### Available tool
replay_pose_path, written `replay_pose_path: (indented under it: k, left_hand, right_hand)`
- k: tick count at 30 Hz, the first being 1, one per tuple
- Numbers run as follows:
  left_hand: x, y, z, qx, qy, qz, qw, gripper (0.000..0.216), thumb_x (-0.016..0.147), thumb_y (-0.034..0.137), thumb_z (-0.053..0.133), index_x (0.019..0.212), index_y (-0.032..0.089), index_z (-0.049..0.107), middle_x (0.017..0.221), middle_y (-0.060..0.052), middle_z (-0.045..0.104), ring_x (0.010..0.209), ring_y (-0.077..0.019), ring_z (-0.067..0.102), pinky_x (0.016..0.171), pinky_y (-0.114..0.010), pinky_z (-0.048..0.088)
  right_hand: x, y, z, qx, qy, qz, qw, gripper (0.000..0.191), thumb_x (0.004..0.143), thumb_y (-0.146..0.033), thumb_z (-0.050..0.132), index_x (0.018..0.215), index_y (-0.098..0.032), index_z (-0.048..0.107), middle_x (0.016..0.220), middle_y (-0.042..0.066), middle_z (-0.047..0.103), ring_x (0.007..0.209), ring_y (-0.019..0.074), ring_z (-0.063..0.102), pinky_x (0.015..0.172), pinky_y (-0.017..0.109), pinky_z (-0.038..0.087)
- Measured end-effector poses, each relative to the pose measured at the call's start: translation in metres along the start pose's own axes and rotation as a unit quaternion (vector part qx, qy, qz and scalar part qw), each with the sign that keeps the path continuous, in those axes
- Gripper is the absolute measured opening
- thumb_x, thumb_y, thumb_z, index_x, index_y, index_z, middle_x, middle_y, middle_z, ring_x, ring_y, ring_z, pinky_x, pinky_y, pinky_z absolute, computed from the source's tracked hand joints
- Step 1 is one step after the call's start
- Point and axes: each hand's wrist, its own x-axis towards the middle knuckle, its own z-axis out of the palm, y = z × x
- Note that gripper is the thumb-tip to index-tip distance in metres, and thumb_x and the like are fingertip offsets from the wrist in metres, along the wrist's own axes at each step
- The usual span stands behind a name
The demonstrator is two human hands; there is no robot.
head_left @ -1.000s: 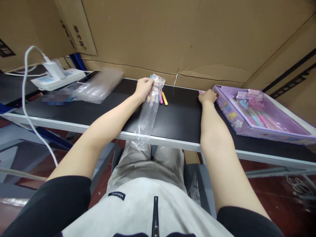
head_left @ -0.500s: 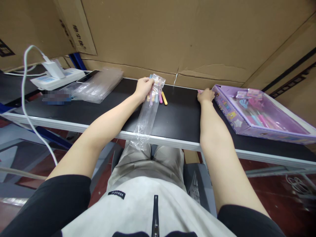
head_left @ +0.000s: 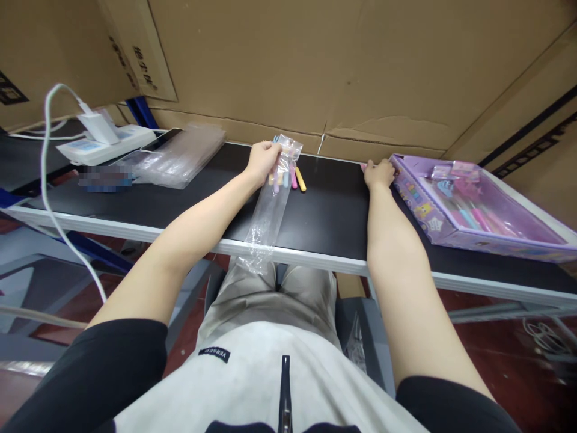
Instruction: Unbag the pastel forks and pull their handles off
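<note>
My left hand (head_left: 264,161) pinches the upper end of a long clear plastic bag (head_left: 265,219), which hangs over the table's front edge. Under and beside that bag lie several pastel pens (head_left: 285,179); a yellow one (head_left: 300,179) and a pink one stick out to its right. At the back of the table, my right hand (head_left: 379,174) is closed beside the purple box, its fingers at a small pink item (head_left: 363,166) that is mostly hidden. Whether it grips that item cannot be made out.
The purple open box (head_left: 424,210) on the right holds pens and small packets. On the left are a stack of clear bags (head_left: 183,159), a phone (head_left: 161,139) and a white power strip (head_left: 108,144) with a cable. A cardboard wall (head_left: 288,72) stands behind the black table (head_left: 329,222).
My right hand has shifted very slightly to the right, towards the purple box. The left hand and the bag stay in place.
</note>
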Motion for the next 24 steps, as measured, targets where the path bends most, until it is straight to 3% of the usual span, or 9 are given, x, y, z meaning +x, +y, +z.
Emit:
replay_pose_path:
  k: [4, 7, 14, 24]
  left_hand:
    - [-0.001, 0.001, 0.0, -0.003, -0.002, 0.0, 1.0, 0.029, 0.084, 0.007, 0.049, 0.059, 0.02, 0.042, 0.048, 0.003, 0.04, 0.042, -0.0087, 0.036, 0.042, -0.022, 0.025]
    - [-0.001, 0.001, 0.001, -0.003, -0.002, 0.0, 1.0, 0.027, 0.083, 0.007, 0.05, 0.061, 0.02, 0.042, 0.048, 0.003, 0.04, 0.042, -0.0086, 0.036, 0.043, -0.021, 0.024]
    - [-0.004, 0.002, 0.002, 0.004, -0.013, -0.001, 1.0, 0.027, 0.085, 0.008, 0.05, 0.063, 0.02, 0.041, 0.05, 0.004, 0.04, 0.042, -0.0078, 0.037, 0.043, -0.02, 0.025]
    - [-0.006, 0.003, 0.003, 0.005, -0.026, -0.002, 1.0, 0.028, 0.087, 0.01, 0.052, 0.063, 0.02, 0.041, 0.05, 0.004, 0.039, 0.04, -0.0059, 0.033, 0.044, -0.019, 0.024]
  right_hand:
    - [0.007, 0.005, -0.004, 0.039, -0.006, -0.005, 0.999, 0.049, 0.103, -0.014, 0.033, 0.145, -0.002, 0.056, 0.146, 0.025, 0.057, 0.142, 0.0299, 0.051, 0.119, 0.044, 0.038]
    - [0.008, 0.008, -0.005, 0.038, 0.0, -0.029, 0.999, 0.052, 0.102, -0.01, 0.031, 0.145, 0.001, 0.058, 0.146, 0.024, 0.058, 0.14, 0.0275, 0.053, 0.119, 0.038, 0.038]
    - [0.007, -0.002, -0.003, -0.058, -0.05, -0.127, 0.989, 0.05, 0.105, -0.022, 0.036, 0.143, -0.002, 0.062, 0.15, 0.024, 0.055, 0.143, 0.0339, 0.048, 0.119, 0.045, 0.036]
    - [0.029, -0.003, 0.01, -0.09, -0.112, -0.137, 0.98, 0.057, 0.109, -0.036, 0.031, 0.147, -0.004, 0.059, 0.158, 0.024, 0.047, 0.15, 0.0375, 0.039, 0.122, 0.054, 0.03]
